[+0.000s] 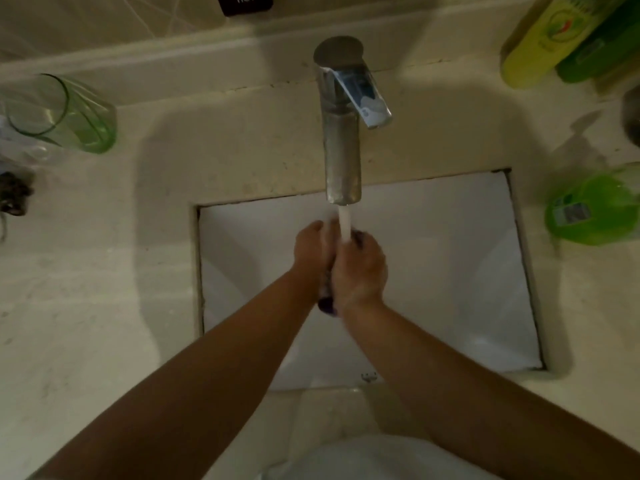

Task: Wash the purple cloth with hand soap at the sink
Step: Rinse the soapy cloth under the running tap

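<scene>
over the white sink (433, 289), under the tap (341, 147), water runs onto the purple cloth (326, 303), pressed between both hands: left hand (310, 249) and right hand (360, 268) curl round it. green soap bottle (588, 209) stands at the worktop's right edge, green glass (65, 112) at its left.

Pressed together over the sink (450, 271), under the faucet (343, 140) stream: left hand (310, 249) and right hand (360, 268), both gripping the purple cloth (327, 303) between them. On the desk (86, 289): green cup (65, 112) left, soap bottle (592, 213) right, yellow bottle (547, 39) beyond.
</scene>
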